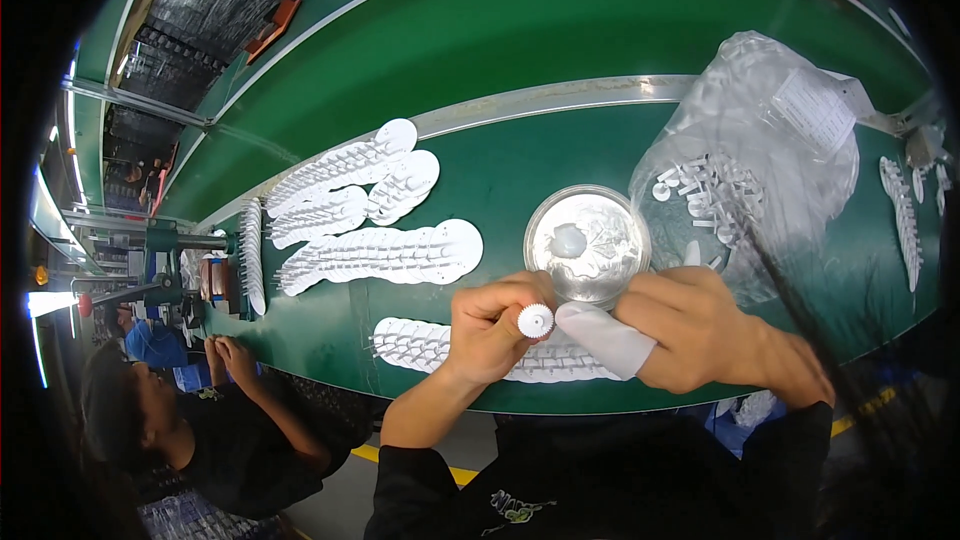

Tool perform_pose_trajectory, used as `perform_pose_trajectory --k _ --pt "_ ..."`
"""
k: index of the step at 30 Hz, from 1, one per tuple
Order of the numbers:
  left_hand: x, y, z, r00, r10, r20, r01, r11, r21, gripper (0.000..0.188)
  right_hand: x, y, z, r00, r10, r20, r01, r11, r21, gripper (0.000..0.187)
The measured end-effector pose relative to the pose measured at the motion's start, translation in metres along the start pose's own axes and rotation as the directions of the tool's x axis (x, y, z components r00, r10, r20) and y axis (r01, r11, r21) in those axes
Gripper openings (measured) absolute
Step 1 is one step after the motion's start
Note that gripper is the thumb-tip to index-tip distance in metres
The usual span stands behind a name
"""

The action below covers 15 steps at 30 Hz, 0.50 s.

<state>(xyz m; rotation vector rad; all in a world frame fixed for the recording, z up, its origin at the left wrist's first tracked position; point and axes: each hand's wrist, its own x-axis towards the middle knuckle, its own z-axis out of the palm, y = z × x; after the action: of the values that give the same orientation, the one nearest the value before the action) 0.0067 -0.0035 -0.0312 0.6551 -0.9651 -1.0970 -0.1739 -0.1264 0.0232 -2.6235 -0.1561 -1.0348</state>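
My left hand (490,328) pinches a small white toothed gear (536,321), its round face turned up. Close beside it is my right hand (685,325), its fingers curled in. A whitish finger cot (607,339) covers one of its digits, the tip near the gear's edge. Whether those curled fingers hold anything is hidden. Just beyond both hands sits a round metal tin (622,223), with a pale, translucent lump (569,240) inside that looks like grease. Partly behind my hands, a row of overlapping white discs (410,343) lies along the near edge.
More rows of white discs with pegs (430,252) lie to the left on the green table (500,165). On the right, a clear plastic bag (745,90) spills small white parts (705,190). Another white row (902,225) lies far right. A co-worker (170,420) sits at the left.
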Motion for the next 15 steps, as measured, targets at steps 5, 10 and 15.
perform_pose_trajectory --k 5,10,15 --pt "-0.0023 0.0022 0.0020 0.999 -0.045 -0.022 0.046 0.999 0.024 0.019 -0.0024 -0.0038 -0.0015 0.998 0.008 0.059 -0.008 1.000 -0.005 0.024" --pt "-0.0014 0.0013 0.0044 1.000 0.004 -0.020 -0.002 0.994 0.106 0.021 0.0021 -0.0051 -0.0017 0.997 -0.034 0.064 0.038 0.997 -0.060 0.043" --pt "-0.0012 0.0007 0.0023 0.999 0.013 -0.029 -0.007 0.981 0.192 0.017 0.0012 -0.0044 0.0014 0.998 -0.004 0.064 0.007 0.999 -0.035 0.012"
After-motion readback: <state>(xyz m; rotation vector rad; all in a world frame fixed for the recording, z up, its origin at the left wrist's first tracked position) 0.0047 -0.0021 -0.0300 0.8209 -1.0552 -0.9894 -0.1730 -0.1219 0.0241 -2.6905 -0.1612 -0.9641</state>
